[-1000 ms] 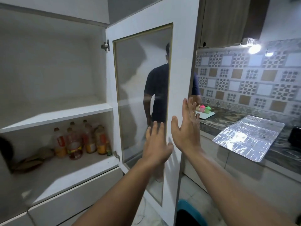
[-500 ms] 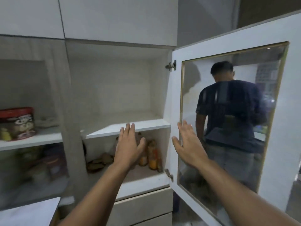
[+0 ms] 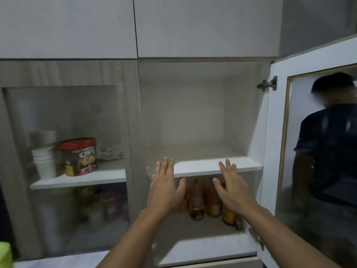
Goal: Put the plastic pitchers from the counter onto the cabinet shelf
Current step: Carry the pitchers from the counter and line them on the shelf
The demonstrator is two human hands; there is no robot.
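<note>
The cabinet stands open in front of me. Its upper white shelf is bare. My left hand and my right hand are both raised with fingers spread, just in front of the shelf's front edge, holding nothing. A lime-green plastic object, possibly a pitcher, shows only as a corner at the bottom left. No other pitcher is in view.
The open glass door stands at the right and shows a person in a dark shirt. Several bottles stand on the lower shelf. Behind the shut left glass door are a chocolate-chip tub and stacked white cups.
The view has swung left from the door to face the open cabinet. Both hands left the door and now hover side by side before the upper shelf.
</note>
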